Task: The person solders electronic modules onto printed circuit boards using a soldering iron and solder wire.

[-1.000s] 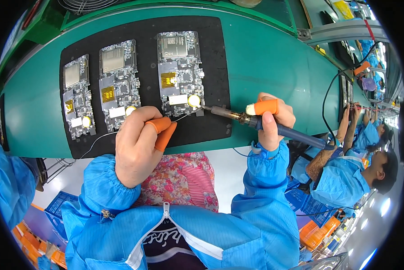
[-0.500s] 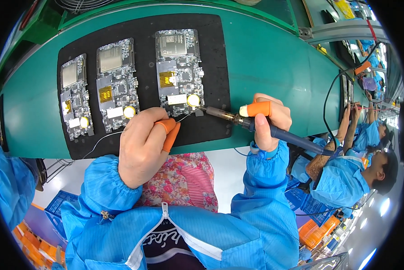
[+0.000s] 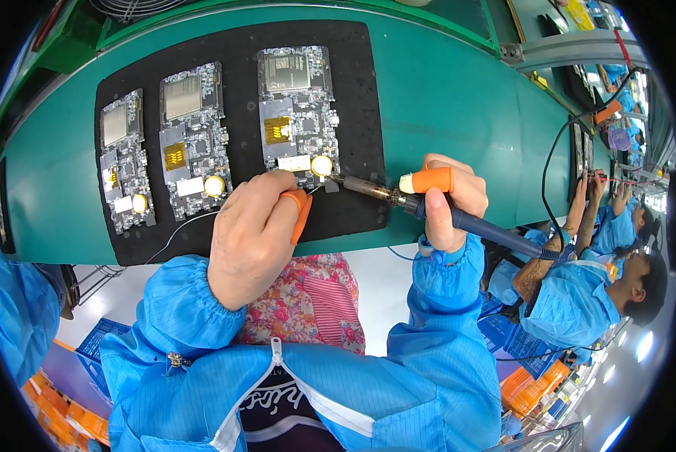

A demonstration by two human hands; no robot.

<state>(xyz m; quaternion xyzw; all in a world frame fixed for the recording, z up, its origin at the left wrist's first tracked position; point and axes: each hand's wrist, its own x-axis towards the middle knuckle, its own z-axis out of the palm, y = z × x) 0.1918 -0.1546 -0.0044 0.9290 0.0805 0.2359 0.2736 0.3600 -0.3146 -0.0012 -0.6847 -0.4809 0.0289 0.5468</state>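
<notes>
Three circuit boards lie in a row on a black mat (image 3: 240,113). My right hand (image 3: 452,200) is closed round a soldering iron (image 3: 496,233), and its tip points left at the lower edge of the right-hand board (image 3: 300,113), beside a round yellow-rimmed part (image 3: 321,166). My left hand (image 3: 255,222) pinches a thin solder wire (image 3: 174,233); the wire's front end reaches up toward the iron's tip. Whether wire and tip touch is too small to tell. Orange finger cots cover some fingers of both hands. The middle board (image 3: 195,135) and the left board (image 3: 126,162) lie untouched by my hands.
The mat rests on a green tabletop (image 3: 443,98) with a green frame rail (image 3: 308,7) along its far side. A black cable (image 3: 546,166) loops down at the right. Co-workers in blue sit at the right (image 3: 579,290) and the far left (image 3: 14,301).
My left hand has moved slightly right and up along the wire, bringing it nearer the iron's tip. The boards have shifted very slightly up in view. My right hand stays nearly still.
</notes>
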